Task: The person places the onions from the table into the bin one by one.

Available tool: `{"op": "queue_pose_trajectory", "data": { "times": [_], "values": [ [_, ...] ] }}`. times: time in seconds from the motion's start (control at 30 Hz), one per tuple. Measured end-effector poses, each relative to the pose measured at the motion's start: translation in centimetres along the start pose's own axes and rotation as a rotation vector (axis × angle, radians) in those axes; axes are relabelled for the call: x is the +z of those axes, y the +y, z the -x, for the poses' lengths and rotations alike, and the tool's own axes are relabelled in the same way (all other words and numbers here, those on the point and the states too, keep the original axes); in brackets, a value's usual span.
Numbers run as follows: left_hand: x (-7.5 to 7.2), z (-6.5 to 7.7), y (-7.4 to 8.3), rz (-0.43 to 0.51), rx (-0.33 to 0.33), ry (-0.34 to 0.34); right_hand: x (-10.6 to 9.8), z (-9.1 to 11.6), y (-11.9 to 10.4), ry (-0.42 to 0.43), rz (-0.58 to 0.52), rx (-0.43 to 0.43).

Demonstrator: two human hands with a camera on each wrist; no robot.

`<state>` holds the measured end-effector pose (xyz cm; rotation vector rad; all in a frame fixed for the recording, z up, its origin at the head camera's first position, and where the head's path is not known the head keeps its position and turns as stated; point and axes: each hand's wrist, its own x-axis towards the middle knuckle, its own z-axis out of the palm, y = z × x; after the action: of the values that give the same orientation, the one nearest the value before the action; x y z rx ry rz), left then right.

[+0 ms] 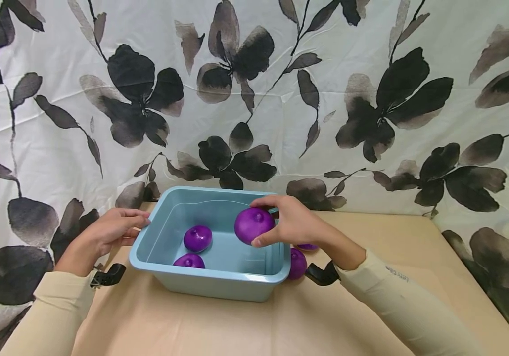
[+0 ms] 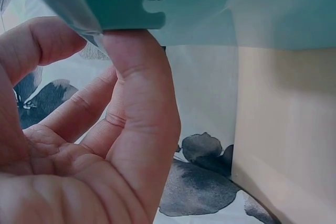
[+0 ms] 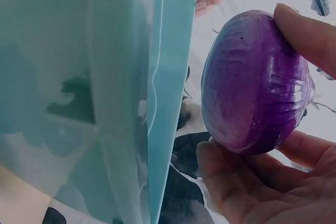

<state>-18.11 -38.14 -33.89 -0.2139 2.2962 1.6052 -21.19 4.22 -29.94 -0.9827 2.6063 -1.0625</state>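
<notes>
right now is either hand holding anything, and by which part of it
The right hand holds a purple onion by opposite sides of its round body. The left hand pinches the blue tub by its left rim.

And there's the left arm [image 1: 47, 309], slanting up from the lower left, and the left hand [image 1: 114, 230] is set in a pinch, digits bent! Across from it, the right arm [image 1: 407, 301] reaches in from the lower right, right hand [image 1: 296, 222] in a rounded grip: thumb [image 1: 265, 239] nearside, fingers [image 1: 266, 200] curved on the far side!
</notes>
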Motion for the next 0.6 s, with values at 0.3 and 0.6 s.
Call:
{"op": "queue_pose_trajectory", "data": {
  "times": [0.3, 0.6],
  "values": [
    [-0.3, 0.0, 0.0, -0.031, 0.005, 0.002, 0.5, -1.8, -1.1, -0.008, 0.04, 0.032],
    [-0.5, 0.2, -0.1, -0.05, -0.009, 0.015, 0.9, -3.8, -2.2, -0.047, 0.067, 0.043]
  ]
}}
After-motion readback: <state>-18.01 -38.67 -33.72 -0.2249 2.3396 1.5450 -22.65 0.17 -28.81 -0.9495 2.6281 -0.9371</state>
